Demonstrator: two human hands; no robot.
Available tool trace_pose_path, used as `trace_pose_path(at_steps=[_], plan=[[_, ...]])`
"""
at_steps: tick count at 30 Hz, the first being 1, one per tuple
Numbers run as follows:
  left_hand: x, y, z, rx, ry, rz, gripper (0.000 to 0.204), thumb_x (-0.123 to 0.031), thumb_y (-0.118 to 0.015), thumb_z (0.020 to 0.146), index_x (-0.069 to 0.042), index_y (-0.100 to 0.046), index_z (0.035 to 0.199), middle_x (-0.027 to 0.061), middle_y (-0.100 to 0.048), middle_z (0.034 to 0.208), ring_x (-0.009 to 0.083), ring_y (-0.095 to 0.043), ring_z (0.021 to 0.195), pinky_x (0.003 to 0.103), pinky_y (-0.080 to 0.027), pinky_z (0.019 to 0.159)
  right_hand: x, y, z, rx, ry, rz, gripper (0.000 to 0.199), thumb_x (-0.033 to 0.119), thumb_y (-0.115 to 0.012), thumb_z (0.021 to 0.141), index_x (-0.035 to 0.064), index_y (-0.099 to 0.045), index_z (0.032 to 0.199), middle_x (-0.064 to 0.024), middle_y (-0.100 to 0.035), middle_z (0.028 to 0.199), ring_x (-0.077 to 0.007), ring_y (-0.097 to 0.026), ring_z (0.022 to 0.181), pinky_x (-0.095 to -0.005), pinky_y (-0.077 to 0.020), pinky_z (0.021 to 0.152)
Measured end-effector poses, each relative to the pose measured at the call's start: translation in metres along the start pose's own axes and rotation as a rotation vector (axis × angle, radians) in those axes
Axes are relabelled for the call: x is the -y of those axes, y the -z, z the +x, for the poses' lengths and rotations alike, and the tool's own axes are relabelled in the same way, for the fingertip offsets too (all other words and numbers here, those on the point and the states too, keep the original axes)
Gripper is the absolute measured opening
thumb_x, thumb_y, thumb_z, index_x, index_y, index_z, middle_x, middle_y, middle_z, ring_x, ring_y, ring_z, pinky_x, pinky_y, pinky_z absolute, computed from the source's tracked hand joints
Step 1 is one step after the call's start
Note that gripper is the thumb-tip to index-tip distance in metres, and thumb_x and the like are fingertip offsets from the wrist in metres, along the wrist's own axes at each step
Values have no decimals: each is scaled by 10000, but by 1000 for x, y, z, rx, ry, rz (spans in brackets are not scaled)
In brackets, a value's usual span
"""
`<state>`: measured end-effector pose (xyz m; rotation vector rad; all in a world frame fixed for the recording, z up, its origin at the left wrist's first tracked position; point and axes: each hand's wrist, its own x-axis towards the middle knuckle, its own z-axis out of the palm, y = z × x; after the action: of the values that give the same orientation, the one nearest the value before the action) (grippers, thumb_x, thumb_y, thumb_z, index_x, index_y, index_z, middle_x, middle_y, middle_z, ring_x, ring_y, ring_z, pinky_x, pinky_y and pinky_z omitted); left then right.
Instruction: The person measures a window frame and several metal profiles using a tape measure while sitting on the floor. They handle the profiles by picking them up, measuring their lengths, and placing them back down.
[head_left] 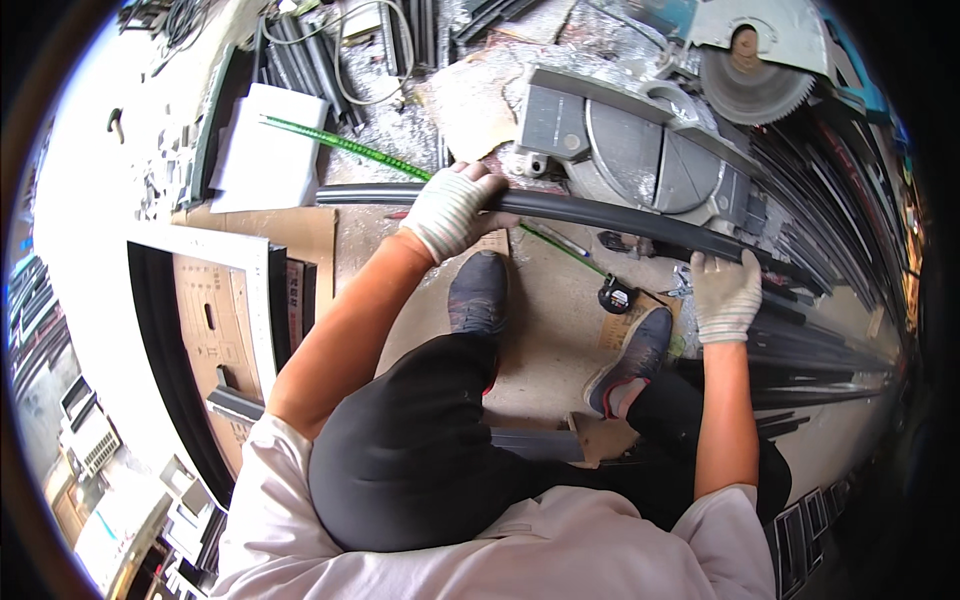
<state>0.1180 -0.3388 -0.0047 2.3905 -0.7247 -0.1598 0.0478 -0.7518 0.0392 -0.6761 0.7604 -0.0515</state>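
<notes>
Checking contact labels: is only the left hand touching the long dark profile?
No, the left hand and the right hand both touch the dark profile, spaced apart along it.

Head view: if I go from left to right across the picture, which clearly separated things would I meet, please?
White paper sheets → left gloved hand → black tape-measure case → right gloved hand. The long dark profile spans several of these, so it is left out.

Bar (590,211) in the grip: smooth, semi-gloss, metal-looking. Gloves (447,214): ribbed knit cloth. Beyond grip, saw base (618,148): matt metal. Left of it, sheets (265,165): matt paper.
</notes>
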Motion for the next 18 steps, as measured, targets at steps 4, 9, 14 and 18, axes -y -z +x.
trace_pose_path(at_steps=[4, 9, 14, 18], plan=[[1, -6, -2, 39, 16, -43, 445, -398, -789, 805, -60, -686, 1077, 148, -628, 994, 367, -584, 966, 450, -490, 845, 2, 14, 9, 38, -7, 3, 442, 396, -555, 982, 19, -600, 1209, -124, -631, 1273, -274, -582, 1171, -458, -471, 1007], [4, -13, -3, 100, 34, -133, 400, -383, -751, 869, -48, -682, 1077, 168, -627, 1000, 383, -593, 964, 452, -491, 851, 6, 22, 13, 79, 2, -41, 479, 457, -553, 996, 31, -603, 1211, -111, -632, 1268, -265, -580, 1179, -461, -476, 1010], [7, -18, -5, 81, 114, -221, 343, -341, -729, 910, -42, -674, 1069, 181, -621, 1005, 382, -606, 974, 435, -497, 848, 4, 22, 10, 14, 9, -100, 487, 480, -573, 988, 49, -606, 1211, -83, -633, 1240, -252, -581, 1164, -434, -482, 995], [11, -17, -6, 21, 178, -230, 298, -308, -716, 924, -36, -661, 1031, 197, -611, 1002, 409, -603, 923, 451, -490, 803, -3, 26, 12, -100, 41, -195, 523, 518, -569, 989, 54, -582, 1231, -84, -612, 1240, -240, -566, 1159, -410, -475, 993]])
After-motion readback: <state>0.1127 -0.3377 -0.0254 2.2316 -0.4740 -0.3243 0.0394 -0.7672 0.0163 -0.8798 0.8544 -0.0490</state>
